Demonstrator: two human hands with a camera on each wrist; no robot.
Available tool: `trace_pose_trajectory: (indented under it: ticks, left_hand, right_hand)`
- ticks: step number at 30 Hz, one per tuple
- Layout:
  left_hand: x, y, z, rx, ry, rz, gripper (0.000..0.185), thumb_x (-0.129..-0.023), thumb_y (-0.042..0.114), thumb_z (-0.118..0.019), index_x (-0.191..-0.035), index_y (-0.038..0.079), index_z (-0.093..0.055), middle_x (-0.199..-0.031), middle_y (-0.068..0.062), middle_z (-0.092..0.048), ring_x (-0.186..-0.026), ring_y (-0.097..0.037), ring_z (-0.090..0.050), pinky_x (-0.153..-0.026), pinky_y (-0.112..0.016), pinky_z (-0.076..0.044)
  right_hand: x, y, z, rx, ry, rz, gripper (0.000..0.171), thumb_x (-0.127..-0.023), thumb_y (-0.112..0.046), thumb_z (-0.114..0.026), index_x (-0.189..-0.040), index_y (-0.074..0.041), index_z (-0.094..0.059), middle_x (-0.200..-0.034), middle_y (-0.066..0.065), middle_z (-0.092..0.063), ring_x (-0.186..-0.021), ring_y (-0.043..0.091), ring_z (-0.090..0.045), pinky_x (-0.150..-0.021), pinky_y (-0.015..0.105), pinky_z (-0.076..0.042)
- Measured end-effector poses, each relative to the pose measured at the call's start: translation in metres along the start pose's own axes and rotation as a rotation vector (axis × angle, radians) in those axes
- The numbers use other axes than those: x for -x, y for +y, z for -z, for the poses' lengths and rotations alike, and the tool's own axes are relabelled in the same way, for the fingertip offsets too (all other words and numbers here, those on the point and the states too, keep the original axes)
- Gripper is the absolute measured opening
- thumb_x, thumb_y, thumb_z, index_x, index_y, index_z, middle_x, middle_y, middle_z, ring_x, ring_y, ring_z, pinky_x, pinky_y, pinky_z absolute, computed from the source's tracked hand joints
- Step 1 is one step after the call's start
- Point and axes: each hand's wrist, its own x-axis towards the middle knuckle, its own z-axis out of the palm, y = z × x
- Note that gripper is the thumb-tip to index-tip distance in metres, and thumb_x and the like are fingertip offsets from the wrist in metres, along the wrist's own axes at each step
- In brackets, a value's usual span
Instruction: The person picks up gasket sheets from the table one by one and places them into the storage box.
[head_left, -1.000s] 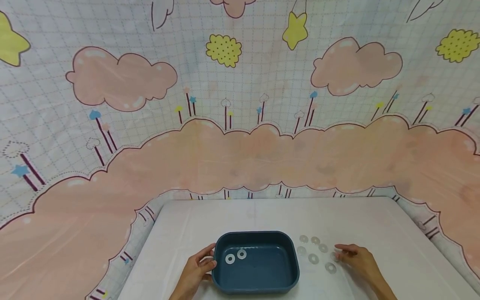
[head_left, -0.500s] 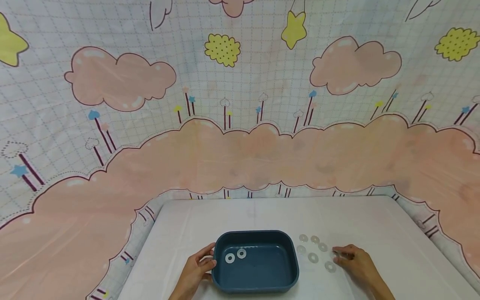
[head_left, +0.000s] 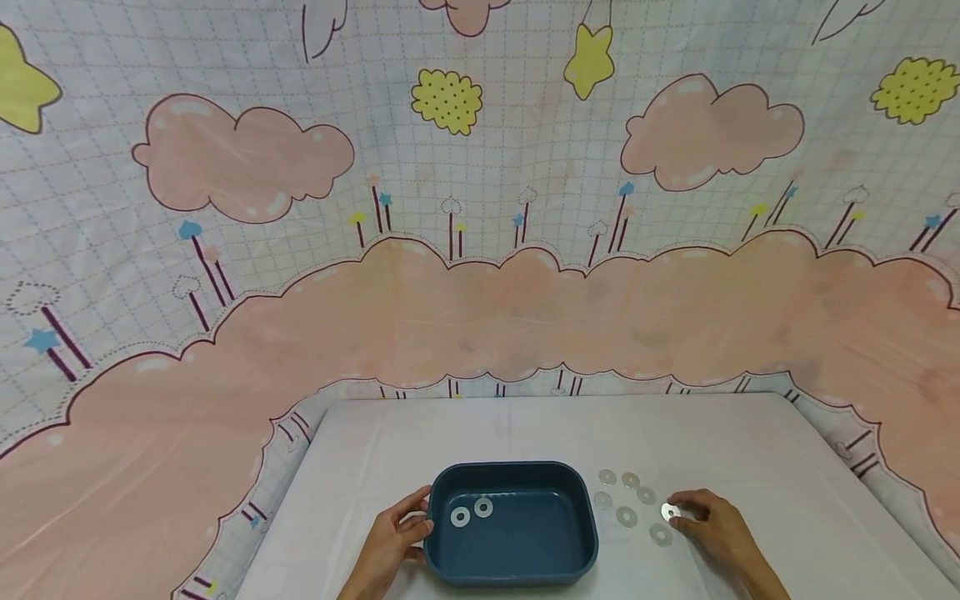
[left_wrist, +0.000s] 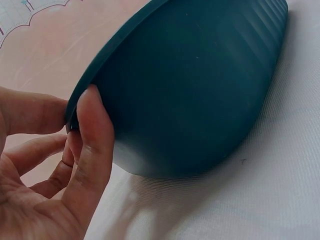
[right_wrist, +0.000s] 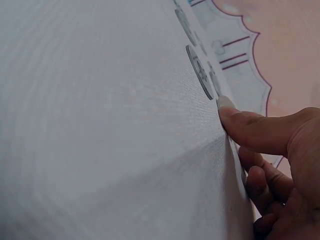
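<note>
A dark blue plastic basin (head_left: 517,550) stands on the white table, with two metal washers (head_left: 461,517) lying flat inside toward its left. My left hand (head_left: 392,533) grips the basin's left end; in the left wrist view the thumb (left_wrist: 95,130) presses the outer wall just under the rim while other fingers reach over it. To the right, my right hand (head_left: 716,525) pinches a bright, tilted washer (head_left: 670,512) between thumb and index finger. In the right wrist view, a flat washer (right_wrist: 199,72) lies just beyond the thumb tip, and the pinched one is mostly hidden.
Several flat washers (head_left: 627,517) lie spread on the table between the basin and my right hand, one (head_left: 661,535) close below the pinched washer. The white table (head_left: 420,433) ends at the back against a cartoon-printed cloth (head_left: 495,317).
My right hand's fingers have closed on a washer and tipped it up, so its bright face now shows. The left hand and the basin stay in place.
</note>
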Motion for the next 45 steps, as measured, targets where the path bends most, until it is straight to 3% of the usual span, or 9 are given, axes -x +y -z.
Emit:
trace_pose_trajectory:
  ticks: [4, 8, 14, 21, 29, 37, 43, 45]
  left_hand:
    - [0.001, 0.0, 0.0, 0.005, -0.001, -0.004, 0.063, -0.091, 0.003, -0.063, -0.148, -0.001, -0.038, -0.115, -0.01, -0.05, -0.088, -0.014, -0.06, -0.061, -0.029, -0.054]
    - [0.001, 0.0, 0.0, 0.008, 0.001, 0.002, 0.063, -0.09, 0.003, -0.063, -0.148, -0.001, -0.038, -0.114, -0.009, -0.05, -0.088, -0.014, -0.06, -0.061, -0.029, -0.054]
    - [0.001, 0.0, 0.0, 0.0, 0.016, 0.002, 0.063, -0.09, 0.002, -0.063, -0.148, -0.002, -0.039, -0.113, -0.009, -0.051, -0.087, -0.013, -0.06, -0.06, -0.028, -0.053]
    - [0.001, -0.002, 0.001, 0.017, 0.007, -0.001, 0.064, -0.089, 0.002, -0.064, -0.147, -0.003, -0.039, -0.111, -0.007, -0.052, -0.086, -0.013, -0.06, -0.059, -0.028, -0.053]
    - [0.001, -0.002, 0.002, 0.028, -0.001, -0.013, 0.064, -0.089, 0.002, -0.064, -0.148, -0.004, -0.038, -0.11, -0.005, -0.052, -0.084, -0.012, -0.06, -0.059, -0.027, -0.053]
    - [0.001, -0.001, 0.001, 0.036, -0.009, -0.007, 0.064, -0.09, 0.002, -0.064, -0.148, -0.003, -0.037, -0.11, -0.005, -0.051, -0.085, -0.011, -0.059, -0.059, -0.027, -0.053]
    - [0.002, -0.001, 0.0, 0.036, -0.01, -0.009, 0.064, -0.09, 0.003, -0.064, -0.148, -0.003, -0.037, -0.111, -0.006, -0.051, -0.086, -0.011, -0.059, -0.059, -0.027, -0.053]
    - [0.001, 0.0, 0.0, 0.033, -0.009, -0.007, 0.063, -0.09, 0.003, -0.063, -0.148, -0.002, -0.038, -0.113, -0.007, -0.051, -0.086, -0.011, -0.059, -0.06, -0.027, -0.053]
  right_hand:
    - [0.0, -0.001, 0.0, -0.015, 0.008, -0.017, 0.032, -0.077, -0.019, -0.08, -0.107, -0.01, -0.072, -0.103, 0.007, -0.069, -0.082, 0.009, -0.053, -0.071, 0.024, -0.044]
    - [0.001, -0.002, 0.001, -0.044, 0.003, -0.018, 0.028, -0.079, -0.015, -0.078, -0.106, -0.008, -0.072, -0.094, 0.002, -0.067, -0.074, 0.003, -0.048, -0.067, 0.021, -0.042]
    - [-0.001, -0.004, 0.003, -0.103, 0.0, -0.059, 0.022, -0.084, -0.007, -0.069, -0.105, -0.007, -0.073, -0.091, 0.002, -0.068, -0.073, 0.004, -0.051, -0.068, 0.022, -0.043]
    - [-0.005, -0.007, 0.003, -0.077, 0.025, -0.092, 0.019, -0.087, -0.009, -0.068, -0.104, -0.006, -0.073, -0.094, 0.005, -0.071, -0.077, 0.007, -0.054, -0.07, 0.024, -0.044]
    - [-0.002, -0.014, 0.006, -0.154, 0.024, -0.122, 0.024, -0.089, -0.017, -0.069, -0.11, -0.006, -0.072, -0.103, 0.008, -0.072, -0.085, 0.007, -0.063, -0.075, 0.021, -0.047]
    - [0.001, -0.024, 0.009, -0.164, 0.018, -0.127, 0.027, -0.092, -0.025, -0.067, -0.114, -0.01, -0.071, -0.113, 0.013, -0.069, -0.092, 0.016, -0.068, -0.088, 0.043, -0.052]
    - [0.002, -0.037, 0.011, -0.263, 0.01, -0.134, 0.028, -0.093, -0.018, -0.066, -0.118, -0.005, -0.068, -0.112, 0.012, -0.068, -0.085, 0.012, -0.068, -0.069, 0.024, -0.052]
    - [0.002, -0.042, 0.011, -0.297, 0.014, -0.13, 0.028, -0.092, -0.015, -0.066, -0.118, -0.003, -0.067, -0.11, 0.012, -0.068, -0.082, 0.012, -0.067, -0.065, 0.023, -0.052]
